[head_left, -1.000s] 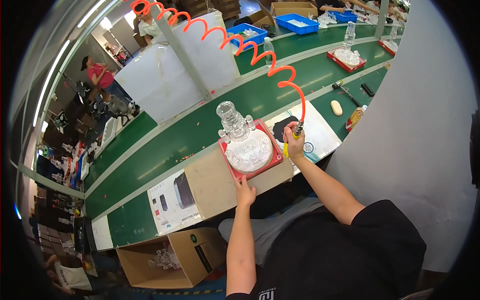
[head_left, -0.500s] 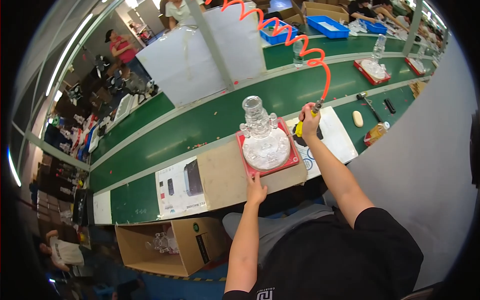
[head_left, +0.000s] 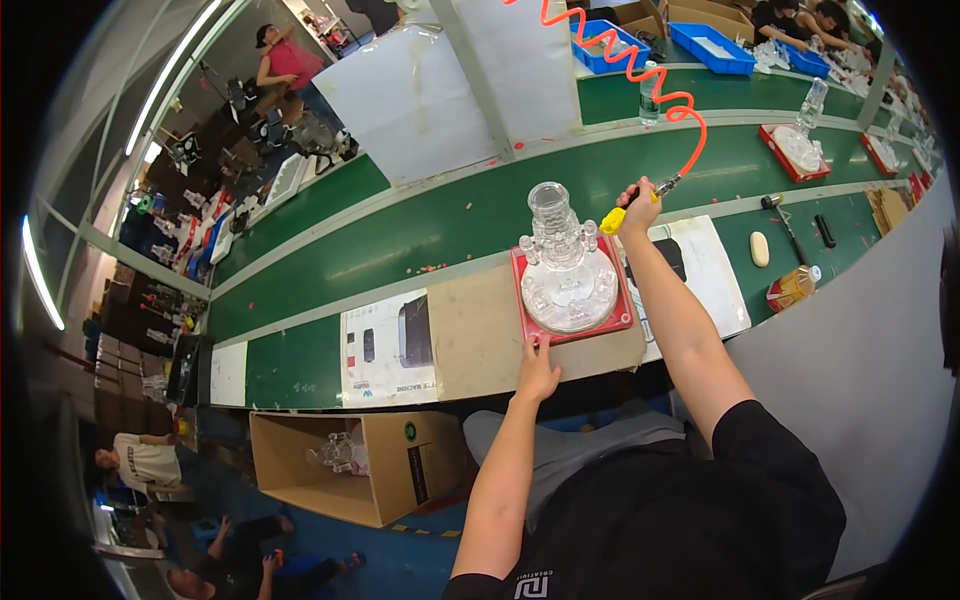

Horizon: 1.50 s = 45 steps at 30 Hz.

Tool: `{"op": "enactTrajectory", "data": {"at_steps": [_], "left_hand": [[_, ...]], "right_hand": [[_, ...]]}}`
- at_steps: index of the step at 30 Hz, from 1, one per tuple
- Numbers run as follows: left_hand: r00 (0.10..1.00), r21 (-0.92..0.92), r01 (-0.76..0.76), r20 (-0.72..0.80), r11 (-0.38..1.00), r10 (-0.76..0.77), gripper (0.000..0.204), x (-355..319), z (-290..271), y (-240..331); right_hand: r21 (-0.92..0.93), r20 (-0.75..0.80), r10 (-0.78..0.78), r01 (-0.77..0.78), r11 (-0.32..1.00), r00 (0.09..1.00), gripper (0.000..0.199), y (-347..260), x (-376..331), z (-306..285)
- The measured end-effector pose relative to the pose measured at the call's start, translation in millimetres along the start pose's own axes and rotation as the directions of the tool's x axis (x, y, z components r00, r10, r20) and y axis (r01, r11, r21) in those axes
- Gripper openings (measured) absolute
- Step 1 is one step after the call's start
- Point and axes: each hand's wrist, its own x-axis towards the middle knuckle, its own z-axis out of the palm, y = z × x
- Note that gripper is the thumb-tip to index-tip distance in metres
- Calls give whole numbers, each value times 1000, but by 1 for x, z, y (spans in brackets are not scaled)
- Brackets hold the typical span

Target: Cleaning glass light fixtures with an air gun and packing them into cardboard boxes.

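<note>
A clear, glass-like piece (head_left: pixel 568 285) with a round base, a stepped upright neck and small side knobs stands in a shallow red tray (head_left: pixel 622 318). The fingertips of my left hand (head_left: pixel 538 372) grip the tray's near rim. Just beyond the tray's right side, my right hand (head_left: pixel 640 207) is wrapped round a yellow air blow gun (head_left: pixel 612 221). Its nozzle end points left, close to the clear piece's side knobs. An orange coiled hose (head_left: pixel 690 112) runs up from the gun.
Cardboard (head_left: pixel 475 335) lies under the tray. To the right are a hammer (head_left: pixel 785 225), a pale oval block (head_left: pixel 759 249) and a bottle (head_left: pixel 793 288). More red trays (head_left: pixel 795 155) sit along the green belt (head_left: pixel 420 240). A carton (head_left: pixel 395 465) stands below the bench; co-workers are farther off.
The whole view has shifted, so the bench appears farther right and the carton higher. My left hand stays at the tray rim; my right hand still holds the blow gun, its nozzle end now turned more leftward.
</note>
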Motion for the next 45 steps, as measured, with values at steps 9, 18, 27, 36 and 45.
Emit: {"op": "enactTrajectory", "data": {"at_steps": [9, 18, 27, 36, 45], "left_hand": [[1000, -11, -14, 25, 1000, 15, 72, 4, 2, 4], [974, -160, -141, -202, 977, 108, 63, -21, -4, -17], [991, -36, -98, -95, 995, 94, 49, 5, -4, 9], [976, 24, -117, -183, 993, 119, 42, -41, -3, -11], [977, 28, -96, -191, 995, 100, 49, -64, -4, -9]], "right_hand": [[-49, 174, 41, -32, 998, 984, 7, -9, 10, -16], [-496, 379, 214, 2, 868, 900, 9, -154, -101, -102], [-960, 69, 658, -130, 249, 750, 21, -161, -173, -269], [-891, 134, 625, -183, 415, 769, 22, -168, -162, -245], [-455, 484, 381, -145, 879, 788, 20, -138, -179, -113]]}}
